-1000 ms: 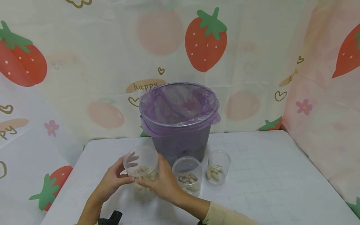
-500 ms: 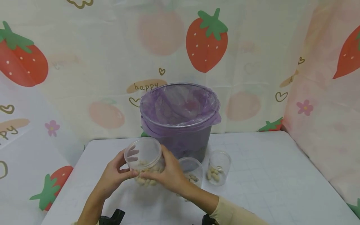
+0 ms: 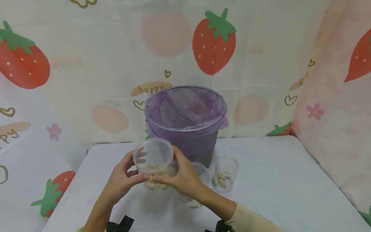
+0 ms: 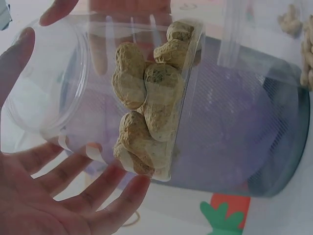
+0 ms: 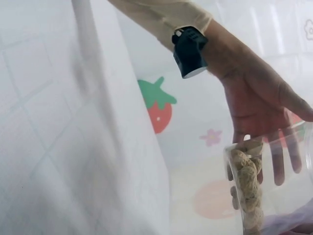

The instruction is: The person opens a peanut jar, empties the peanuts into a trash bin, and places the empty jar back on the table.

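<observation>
Between both hands a clear plastic jar (image 3: pixel 153 155) is held above the table, its round mouth tilted toward the head camera. Peanuts in their shells (image 4: pixel 149 93) lie at its bottom. My left hand (image 3: pixel 123 178) grips the jar's left side, with the thumb at the front and the fingers around the back. On the other side my right hand (image 3: pixel 185 178) holds it the same way, thumb tips nearly meeting. A second clear jar (image 3: pixel 203 172) with peanuts stands partly hidden behind the right hand and forearm. Further right is a smaller clear jar (image 3: pixel 227 167) holding a few peanuts.
A dark mesh waste bin (image 3: pixel 203 151) lined with a purple bag (image 3: pixel 186 129) stands right behind the jars. The white table (image 3: pixel 275 180) reaches back to a strawberry-print backdrop (image 3: pixel 116 64), which also flanks both sides.
Both hands have lifted the peanut jar and carried it a little to the right. The right forearm now covers more of the second jar; the bin and smaller jar have stayed put.
</observation>
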A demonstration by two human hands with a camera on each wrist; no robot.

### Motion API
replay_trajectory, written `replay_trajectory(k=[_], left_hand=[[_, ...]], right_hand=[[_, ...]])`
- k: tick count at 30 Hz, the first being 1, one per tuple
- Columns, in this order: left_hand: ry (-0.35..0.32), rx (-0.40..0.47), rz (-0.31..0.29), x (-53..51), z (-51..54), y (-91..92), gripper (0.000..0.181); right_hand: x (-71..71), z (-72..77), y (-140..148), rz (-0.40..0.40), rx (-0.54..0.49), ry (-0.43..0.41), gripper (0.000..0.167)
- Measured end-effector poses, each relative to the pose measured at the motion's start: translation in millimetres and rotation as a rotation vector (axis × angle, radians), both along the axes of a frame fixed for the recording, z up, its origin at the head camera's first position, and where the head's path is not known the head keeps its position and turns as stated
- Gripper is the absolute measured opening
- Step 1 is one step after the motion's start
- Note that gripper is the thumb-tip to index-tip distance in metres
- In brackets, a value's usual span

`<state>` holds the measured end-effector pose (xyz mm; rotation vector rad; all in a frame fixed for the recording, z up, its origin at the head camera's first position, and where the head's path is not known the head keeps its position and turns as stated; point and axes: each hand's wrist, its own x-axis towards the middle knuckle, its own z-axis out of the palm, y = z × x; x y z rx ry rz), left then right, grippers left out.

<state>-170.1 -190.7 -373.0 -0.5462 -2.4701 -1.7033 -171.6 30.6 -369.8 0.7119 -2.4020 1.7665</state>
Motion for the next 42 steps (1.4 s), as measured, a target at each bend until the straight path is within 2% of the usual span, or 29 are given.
replay_trajectory(k=[10,15,24,36,42], left_hand=[[0.021,0.009,0.006,4.6,2.9,13.4,0.078],[0.037,-0.003,0.001,4.9,4.3,21.2,0.079],[0.039,-0.029,-0.041,6.8,7.0,35.2,0.085],[0.045,0.049,-0.072,8.2,9.2,64.9,0.086],[0.042,0.041,-0.083,9.4,6.5,78.8,0.089]], right_hand=[[0.6,1.0,14.0,0.029,-0.01,0.009,0.09],[-1.4,1.3,23.3,0.036,0.004,0.064,0.091],[-0.7,4.5,45.1,0.053,0.041,0.081,0.092],[2.5,9.3,75.4,0.086,0.053,0.1,0.093],[3.6,7.7,89.9,0.076,0.085,0.138,0.091]])
